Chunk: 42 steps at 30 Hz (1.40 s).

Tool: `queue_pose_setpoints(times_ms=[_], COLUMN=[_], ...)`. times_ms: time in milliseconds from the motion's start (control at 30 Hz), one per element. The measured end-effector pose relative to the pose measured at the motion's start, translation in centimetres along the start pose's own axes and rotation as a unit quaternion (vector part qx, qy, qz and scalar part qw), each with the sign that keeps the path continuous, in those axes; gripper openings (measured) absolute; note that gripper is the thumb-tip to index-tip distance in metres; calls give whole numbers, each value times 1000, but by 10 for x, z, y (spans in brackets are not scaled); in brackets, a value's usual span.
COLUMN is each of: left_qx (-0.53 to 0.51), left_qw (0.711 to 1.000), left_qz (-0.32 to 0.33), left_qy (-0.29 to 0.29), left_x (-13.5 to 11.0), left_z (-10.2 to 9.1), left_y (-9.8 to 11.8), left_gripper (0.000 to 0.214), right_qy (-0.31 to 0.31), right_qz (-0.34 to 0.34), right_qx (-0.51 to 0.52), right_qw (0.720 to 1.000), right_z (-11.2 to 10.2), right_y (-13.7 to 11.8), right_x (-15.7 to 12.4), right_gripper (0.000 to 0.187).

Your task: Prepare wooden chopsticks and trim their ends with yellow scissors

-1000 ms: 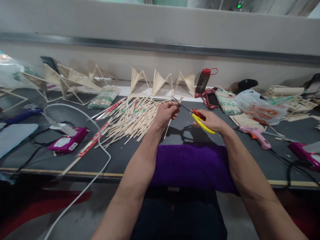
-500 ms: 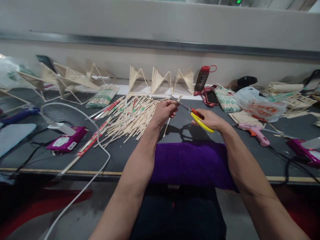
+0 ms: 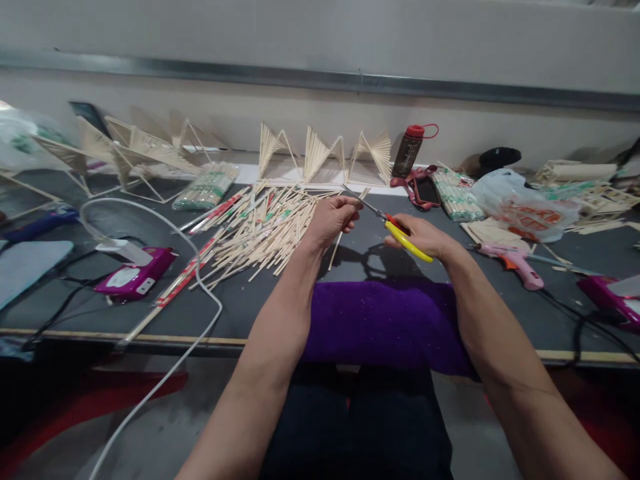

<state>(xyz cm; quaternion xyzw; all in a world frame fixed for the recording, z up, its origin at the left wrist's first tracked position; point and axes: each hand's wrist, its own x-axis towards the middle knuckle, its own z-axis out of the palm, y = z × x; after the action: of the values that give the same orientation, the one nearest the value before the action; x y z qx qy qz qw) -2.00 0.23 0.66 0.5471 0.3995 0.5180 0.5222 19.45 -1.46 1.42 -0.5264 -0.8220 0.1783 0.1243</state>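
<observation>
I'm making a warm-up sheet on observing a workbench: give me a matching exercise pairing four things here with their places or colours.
Things:
1. Scissors
2. Cloth
3. Glue gun
4. Bottle

Descriptions:
A. Pink, lying to the right of the right hand
B. Red-capped, at the back near the wall
C. Yellow-handled, held in the right hand
D. Purple, at the near edge of the table

Pairs: 1-C, 2-D, 3-A, 4-B

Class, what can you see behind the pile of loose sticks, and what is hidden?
Behind the loose sticks, stick frames stand on a white surface, with the wall beyond. Whatever the sticks cover cannot be seen.
</observation>
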Motion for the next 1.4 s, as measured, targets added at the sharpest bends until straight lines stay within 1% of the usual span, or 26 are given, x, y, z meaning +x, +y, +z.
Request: queue_pose_setpoints(times_ms=[233,400,533,800,1067,1233,1400], left_qx=[18,2,-4,14,15,-3,10], left_qw=[1000,1000,1000,1000,1000,1000,1000], left_qz=[2,10,2,6,3,9,-1], left_qy=[-3,1,-5,16,12,11,17], left_x=[-2,-1,-1,-1,-1,-1,0], left_z=[5,7,6,8,9,8,8], left_y=[-2,-2,-1,-3,-5,-4,-4], left_gripper=[6,6,8,7,5,5,3], right_qy=[-1,-6,-17,-6,-3,-1,3], right_qz=[8,8,-1,26,29,25,36], right_qx=[-7,27,42,0,3,3,-6], right_qw=[1000,1000,999,1000,1000,1000,999], right_z=[3,2,1,4,10,9,7], right_y=[3,-1,-1,0,2,2,-1], right_x=[2,0,0,4,5,6,3], right_gripper=[41,41,42,43,41,42,45])
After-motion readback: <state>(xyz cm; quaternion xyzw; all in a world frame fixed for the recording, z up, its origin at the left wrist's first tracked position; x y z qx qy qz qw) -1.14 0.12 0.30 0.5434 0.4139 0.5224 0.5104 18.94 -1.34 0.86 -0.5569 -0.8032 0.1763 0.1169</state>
